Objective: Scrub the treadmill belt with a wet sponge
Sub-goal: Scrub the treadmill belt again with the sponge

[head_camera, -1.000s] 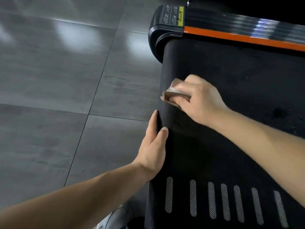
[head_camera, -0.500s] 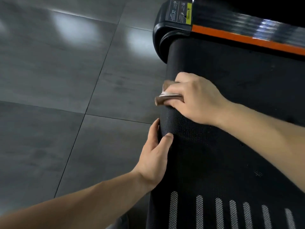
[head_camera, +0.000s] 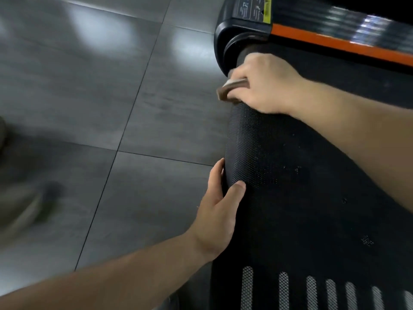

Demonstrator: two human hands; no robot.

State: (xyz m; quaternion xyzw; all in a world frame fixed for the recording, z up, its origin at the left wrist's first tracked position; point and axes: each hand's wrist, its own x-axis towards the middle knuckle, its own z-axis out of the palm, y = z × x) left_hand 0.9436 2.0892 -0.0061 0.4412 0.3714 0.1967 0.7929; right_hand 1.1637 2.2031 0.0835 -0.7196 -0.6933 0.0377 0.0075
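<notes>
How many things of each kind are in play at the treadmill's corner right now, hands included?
Hands: 2 (left hand, right hand)
Sponge: 1
Treadmill belt: 1
Black end cap: 1
Orange side strip: 1
Total: 6

right hand (head_camera: 266, 86) grips brown sponge (head_camera: 232, 89) at treadmill belt (head_camera: 301, 175) edge, near black end cap (head_camera: 232, 30); left hand (head_camera: 220, 206) holds belt's rolled edge; grey tile floor (head_camera: 100, 97)
</notes>
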